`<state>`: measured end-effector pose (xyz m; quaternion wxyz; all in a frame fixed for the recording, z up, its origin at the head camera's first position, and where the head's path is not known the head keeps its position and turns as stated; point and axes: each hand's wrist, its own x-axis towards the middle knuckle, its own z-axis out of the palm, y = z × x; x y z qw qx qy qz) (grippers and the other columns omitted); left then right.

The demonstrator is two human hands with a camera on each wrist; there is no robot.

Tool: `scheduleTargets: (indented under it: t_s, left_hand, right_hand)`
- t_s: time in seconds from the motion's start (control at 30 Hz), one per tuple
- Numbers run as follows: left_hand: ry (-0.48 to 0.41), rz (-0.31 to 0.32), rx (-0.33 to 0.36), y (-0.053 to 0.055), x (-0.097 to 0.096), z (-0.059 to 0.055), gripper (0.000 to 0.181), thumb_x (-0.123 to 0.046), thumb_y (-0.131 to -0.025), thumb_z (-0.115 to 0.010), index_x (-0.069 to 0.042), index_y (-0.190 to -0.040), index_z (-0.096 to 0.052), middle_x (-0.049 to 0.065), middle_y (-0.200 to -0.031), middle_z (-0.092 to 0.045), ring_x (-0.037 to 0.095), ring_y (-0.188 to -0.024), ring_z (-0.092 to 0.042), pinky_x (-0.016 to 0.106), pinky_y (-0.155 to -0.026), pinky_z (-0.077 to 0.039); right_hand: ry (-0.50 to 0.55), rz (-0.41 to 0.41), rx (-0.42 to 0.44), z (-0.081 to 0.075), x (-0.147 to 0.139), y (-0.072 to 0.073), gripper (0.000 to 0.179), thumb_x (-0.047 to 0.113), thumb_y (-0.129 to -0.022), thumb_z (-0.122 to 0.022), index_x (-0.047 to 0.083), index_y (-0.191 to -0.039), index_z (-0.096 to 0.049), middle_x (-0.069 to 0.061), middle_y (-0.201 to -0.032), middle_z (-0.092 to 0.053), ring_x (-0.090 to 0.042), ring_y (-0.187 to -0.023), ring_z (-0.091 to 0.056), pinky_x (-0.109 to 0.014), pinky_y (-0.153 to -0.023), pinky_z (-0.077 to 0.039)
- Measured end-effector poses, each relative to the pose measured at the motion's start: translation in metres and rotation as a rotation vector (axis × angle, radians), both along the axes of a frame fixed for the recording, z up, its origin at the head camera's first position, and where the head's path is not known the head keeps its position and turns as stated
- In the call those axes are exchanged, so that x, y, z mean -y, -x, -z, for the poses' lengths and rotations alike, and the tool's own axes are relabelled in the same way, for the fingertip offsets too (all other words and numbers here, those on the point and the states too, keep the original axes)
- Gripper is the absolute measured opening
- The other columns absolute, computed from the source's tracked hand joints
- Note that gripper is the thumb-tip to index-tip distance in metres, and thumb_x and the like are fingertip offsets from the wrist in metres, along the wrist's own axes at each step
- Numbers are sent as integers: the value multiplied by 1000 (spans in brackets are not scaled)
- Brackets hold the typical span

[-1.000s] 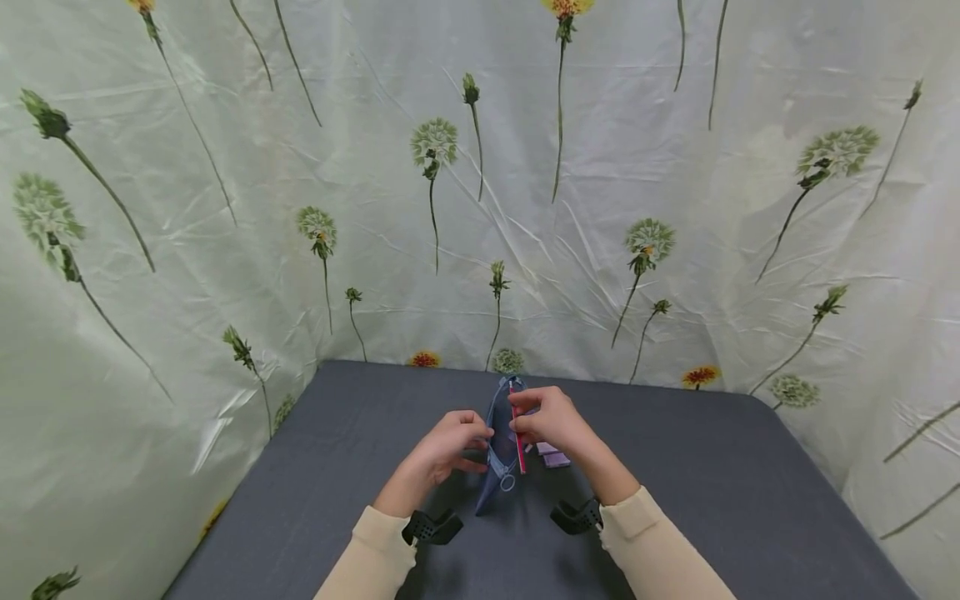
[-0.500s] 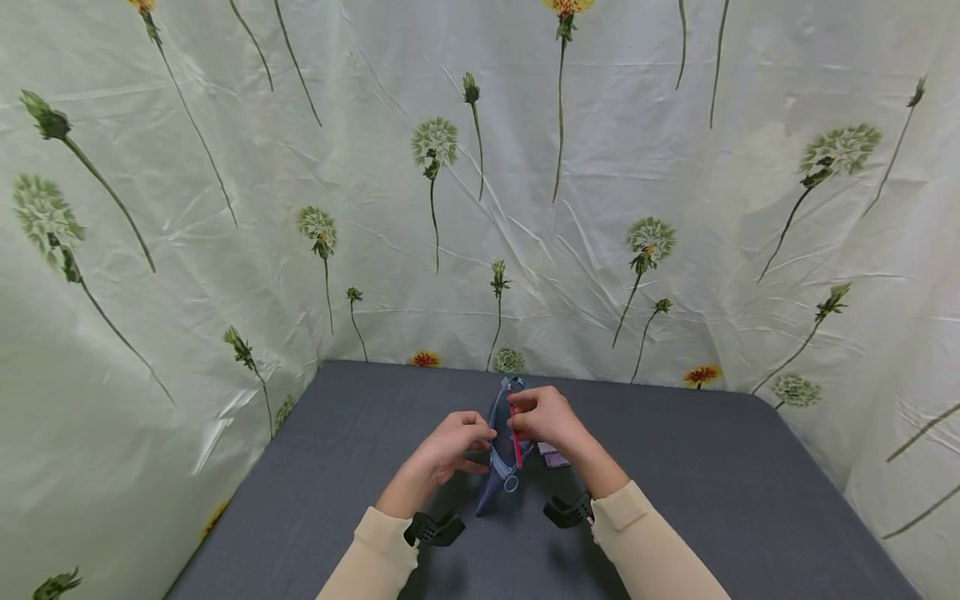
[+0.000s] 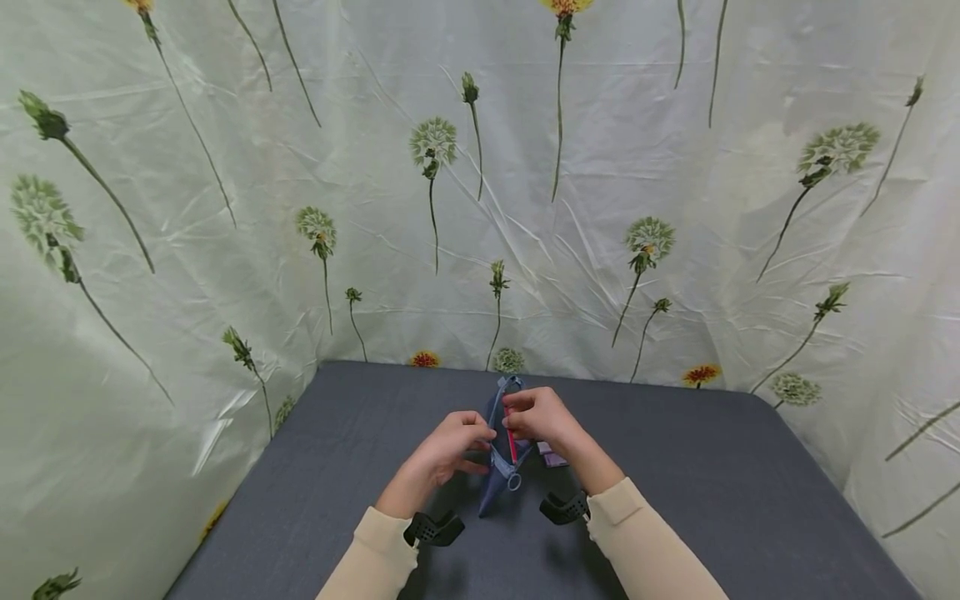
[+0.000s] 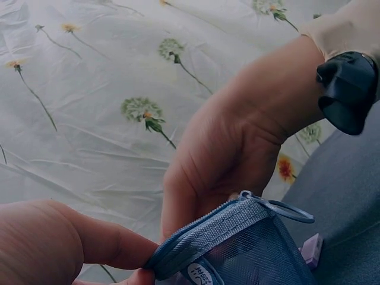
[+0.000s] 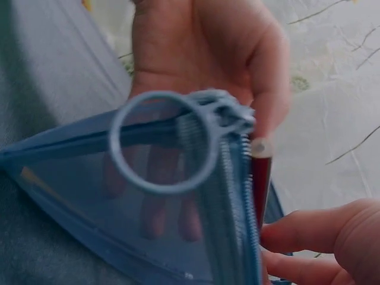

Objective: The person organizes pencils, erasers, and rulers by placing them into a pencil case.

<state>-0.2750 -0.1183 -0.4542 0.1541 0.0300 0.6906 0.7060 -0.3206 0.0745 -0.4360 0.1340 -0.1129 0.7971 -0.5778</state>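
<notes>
A blue zip pouch [image 3: 491,492] with see-through mesh sides stands with its mouth unzipped in the middle of the table. My left hand [image 3: 450,446] pinches its rim between thumb and index finger; in the right wrist view, its other fingers show behind the mesh. My right hand [image 3: 547,417] pinches a red pencil [image 3: 512,446] over the mouth, the pencil lying along the opening. In the right wrist view the pencil's blunt pale end [image 5: 260,147] is right beside the zip teeth. A big ring pull [image 5: 115,142] hangs from the zip's near end.
Small purple blocks [image 3: 553,455] lie on the dark grey table [image 3: 675,492] just right of the pouch, partly behind my right hand. A pale curtain [image 3: 360,167] with printed dandelions hangs along the back and sides of the table.
My right hand has moved a little left and carried the pencil from the pouch's right edge in over its mouth. The left hand keeps its hold on the rim almost unmoved.
</notes>
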Motion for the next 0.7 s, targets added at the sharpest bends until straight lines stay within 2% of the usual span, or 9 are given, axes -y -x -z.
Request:
scheduleTargets:
  t_s: [0.27, 0.43, 0.7]
  left_hand:
    - [-5, -1, -1, 1, 1, -1, 17, -12, -95, -64, -10, -82, -54, 10, -99, -54, 39, -100, -57, 56, -74, -58]
    - [-7, -3, 0, 1, 2, 0, 18, -12, -96, -62, -10, -81, -54, 12, -101, -55, 40, -100, -57, 54, -73, -59]
    - [-21, -20, 14, 1, 4, 0, 19, -12, -97, -59, -10, -79, -53, 13, -100, -53, 29, -87, -57, 52, -69, -59]
  right_hand:
    - [-103, 19, -104, 6, 6, -2, 45, -2, -86, -74, -2, -129, -65, -17, -109, -70, -23, -79, -72, -36, -68, -61]
    - [-190, 1, -161, 10, 8, -4, 47, 0, -84, -76, -1, -130, -65, -17, -109, -71, -19, -74, -72, -34, -65, -60]
    - [-249, -11, -201, 10, 10, -5, 47, 2, -82, -78, -1, -128, -66, -19, -107, -71, -17, -71, -71, -33, -63, -60]
